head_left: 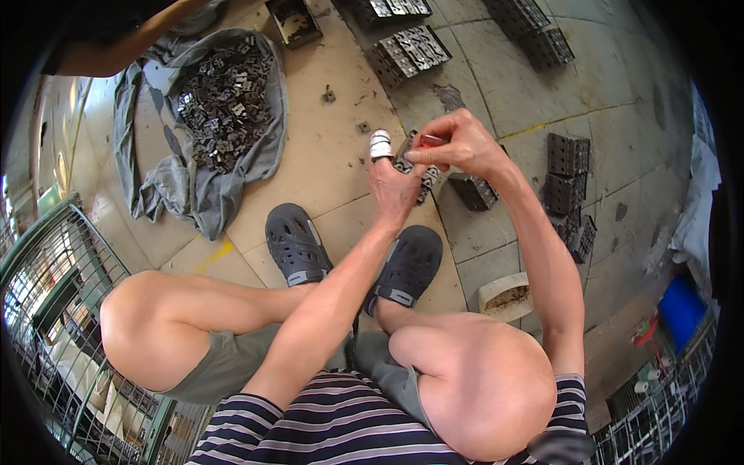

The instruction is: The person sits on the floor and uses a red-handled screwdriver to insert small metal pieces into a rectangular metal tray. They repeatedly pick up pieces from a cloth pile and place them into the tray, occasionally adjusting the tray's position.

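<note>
Above the floor, ahead of my shoes, my left hand (394, 186) curls against a block of dark metal pieces (426, 183). White tape (380, 145) wraps one of its fingers, which points away from me. My right hand (465, 147) reaches in from the right, closed in a pinch on a small red, partly see-through thing (432, 141) over the block. Its fingers hide most of that thing, so its kind does not show. Part of the block lies hidden behind both hands.
At the left, a grey cloth (267, 159) carries a heap of small dark metal parts (225, 105). Metal blocks (415, 50) stand in groups ahead and at right (568, 167). An open box (294, 22), a pale dish (505, 297) and wire cages (58, 256) surround me. Another person's arm (128, 46) shows upper left.
</note>
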